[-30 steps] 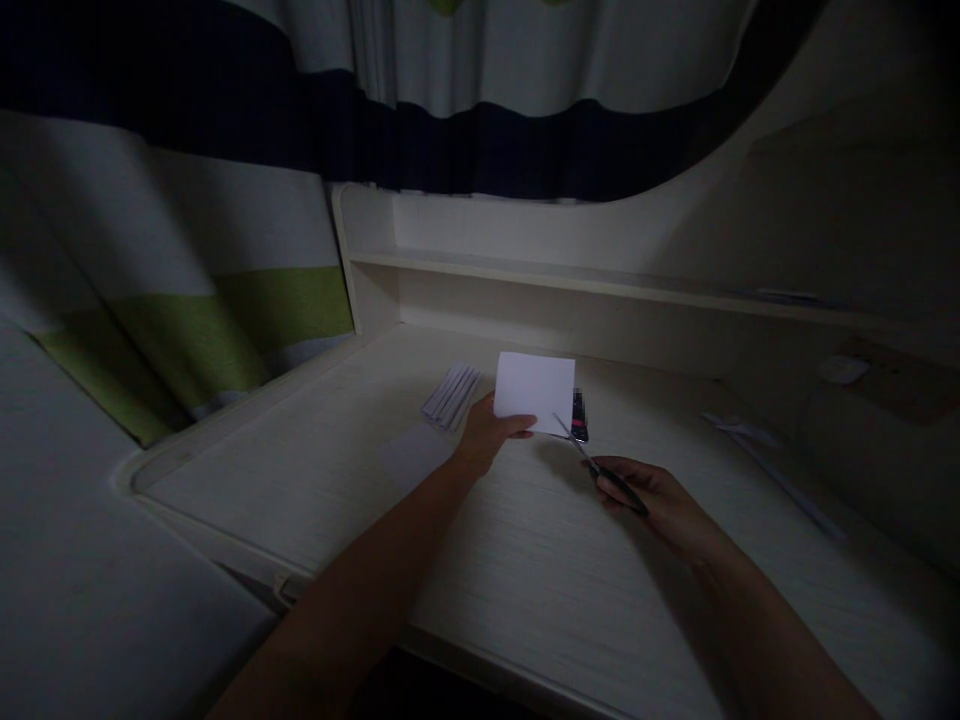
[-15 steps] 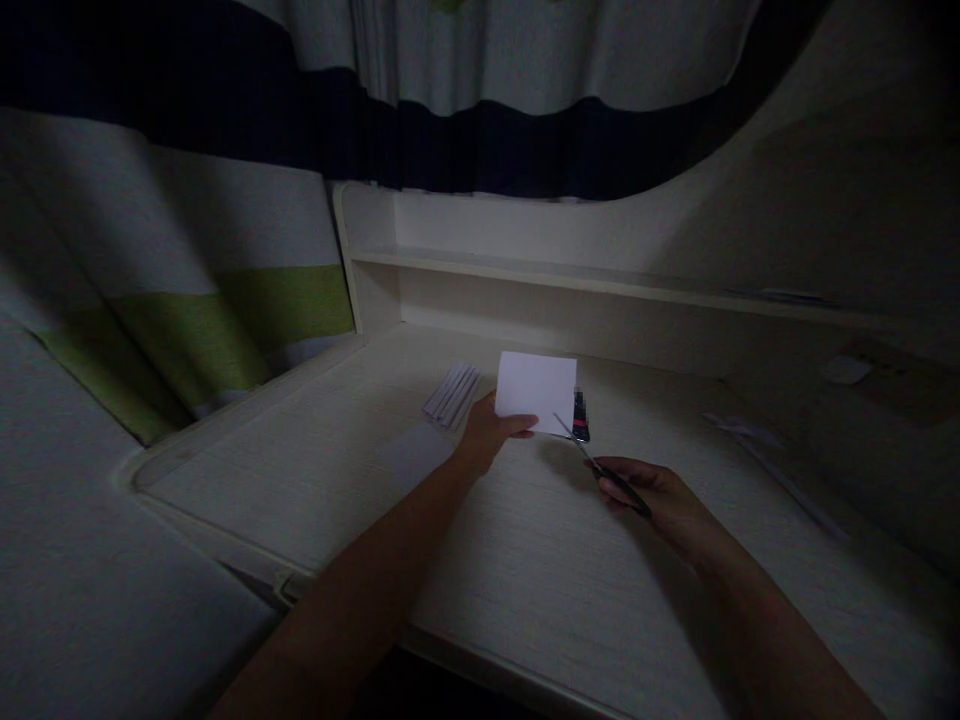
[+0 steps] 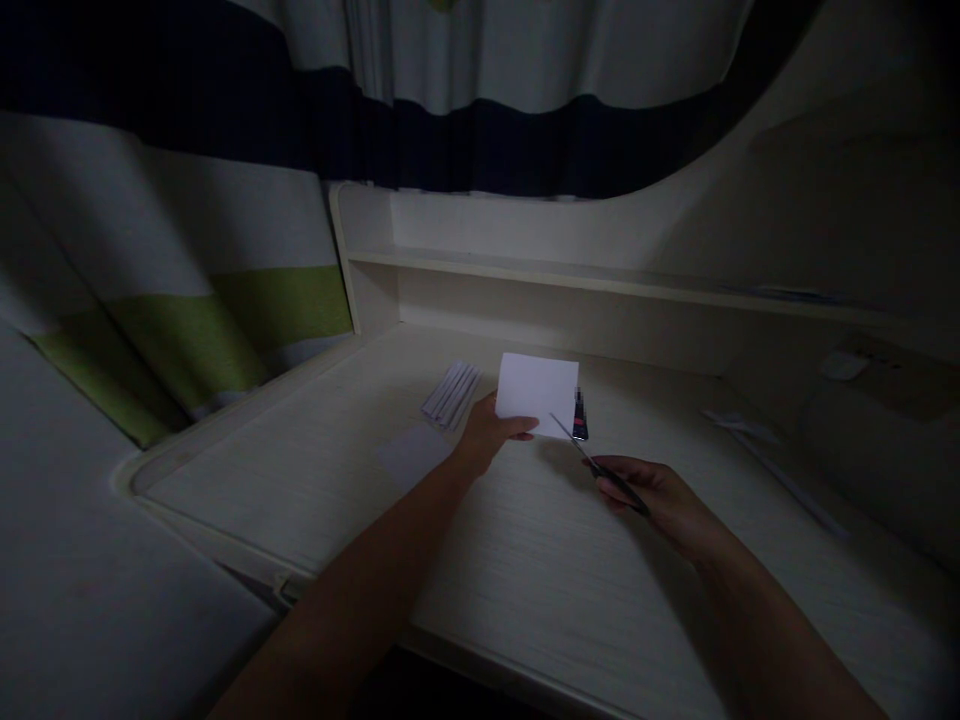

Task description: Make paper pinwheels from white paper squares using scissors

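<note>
My left hand (image 3: 489,436) pinches the lower left corner of a white sheet of paper (image 3: 537,390) and holds it up over the pale wooden desk (image 3: 525,560). My right hand (image 3: 651,496) is closed round the handles of dark scissors (image 3: 592,462). Their blades point up and left and meet the paper's lower right edge. A small dark object (image 3: 580,417) with a red mark lies on the desk just behind the paper.
Several thin white paper strips (image 3: 451,392) lie side by side left of the paper, and a pale sheet (image 3: 412,452) lies flat near my left wrist. A low shelf (image 3: 600,282) runs along the back. Long strips (image 3: 772,465) lie at the right. A striped curtain (image 3: 187,250) hangs at the left.
Almost nothing differs. The paper and both hands stay in place, with only a slight shift of the view.
</note>
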The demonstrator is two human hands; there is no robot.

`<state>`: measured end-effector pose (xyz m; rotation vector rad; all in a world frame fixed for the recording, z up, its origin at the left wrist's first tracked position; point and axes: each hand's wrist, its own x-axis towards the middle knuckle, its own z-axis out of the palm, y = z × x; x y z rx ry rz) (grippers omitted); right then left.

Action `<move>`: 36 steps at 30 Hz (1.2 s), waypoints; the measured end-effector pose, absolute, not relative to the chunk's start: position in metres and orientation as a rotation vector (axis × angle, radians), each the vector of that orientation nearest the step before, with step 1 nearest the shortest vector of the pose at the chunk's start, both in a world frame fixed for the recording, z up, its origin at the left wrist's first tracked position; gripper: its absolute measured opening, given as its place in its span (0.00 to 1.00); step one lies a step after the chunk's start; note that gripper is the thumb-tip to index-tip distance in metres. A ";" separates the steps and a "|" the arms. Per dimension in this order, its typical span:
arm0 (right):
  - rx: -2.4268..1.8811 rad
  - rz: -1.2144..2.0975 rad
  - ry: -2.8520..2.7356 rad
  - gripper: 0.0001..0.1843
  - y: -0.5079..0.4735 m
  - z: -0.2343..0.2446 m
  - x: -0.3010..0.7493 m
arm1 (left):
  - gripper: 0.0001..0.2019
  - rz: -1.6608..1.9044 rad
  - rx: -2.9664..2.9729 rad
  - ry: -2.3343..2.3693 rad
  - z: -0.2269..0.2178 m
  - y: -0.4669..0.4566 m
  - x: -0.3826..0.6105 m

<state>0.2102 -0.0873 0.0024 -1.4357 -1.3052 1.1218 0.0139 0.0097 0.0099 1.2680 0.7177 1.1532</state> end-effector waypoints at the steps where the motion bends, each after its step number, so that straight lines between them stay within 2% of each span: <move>1: -1.441 1.116 -1.311 0.22 -0.088 0.003 0.210 | 0.21 1.153 1.270 0.717 0.010 0.010 0.014; 16: -1.422 1.124 -1.332 0.19 -0.087 0.002 0.209 | 0.20 1.124 1.289 0.699 0.011 0.008 0.014; 36: -1.433 1.089 -1.321 0.24 -0.089 0.002 0.209 | 0.21 1.094 1.284 0.691 0.010 0.006 0.017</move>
